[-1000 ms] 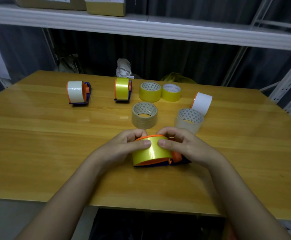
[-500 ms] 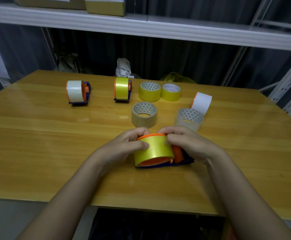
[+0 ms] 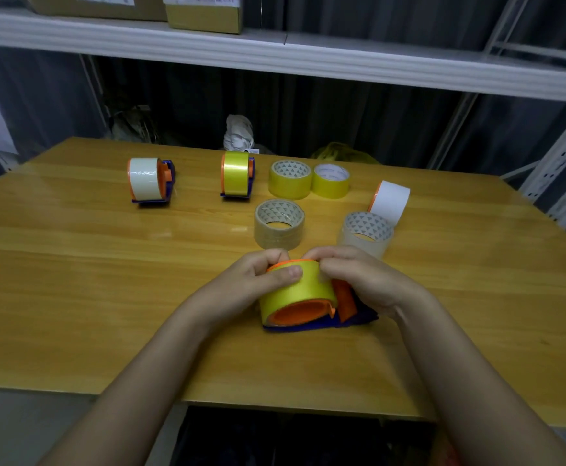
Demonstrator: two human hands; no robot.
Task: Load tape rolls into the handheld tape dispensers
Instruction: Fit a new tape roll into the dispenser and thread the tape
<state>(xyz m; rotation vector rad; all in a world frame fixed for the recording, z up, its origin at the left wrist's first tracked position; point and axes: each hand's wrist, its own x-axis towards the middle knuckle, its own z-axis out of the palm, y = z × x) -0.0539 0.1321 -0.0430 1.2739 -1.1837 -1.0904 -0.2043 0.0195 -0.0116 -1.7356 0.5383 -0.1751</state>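
Observation:
A yellow tape roll (image 3: 296, 290) sits on the orange hub of a blue handheld dispenser (image 3: 349, 317) lying on the wooden table (image 3: 73, 280) in front of me. My left hand (image 3: 258, 284) grips the roll from the left, thumb on its yellow face. My right hand (image 3: 359, 284) holds the roll's right top edge and covers the dispenser's far side; what its fingertips pinch is hidden. Two loaded dispensers stand at the back: one with white tape (image 3: 147, 179), one with yellow tape (image 3: 236, 174).
Loose rolls lie behind my hands: two yellow rolls (image 3: 290, 179) (image 3: 330, 181), two clear rolls (image 3: 280, 223) (image 3: 365, 233), and a white roll (image 3: 391, 201) on edge. A shelf (image 3: 275, 58) with cardboard boxes hangs above the table's far side.
The dispenser with the yellow roll has tilted toward me, showing more of the orange hub. My right hand shifted from the roll's face to its upper right edge.

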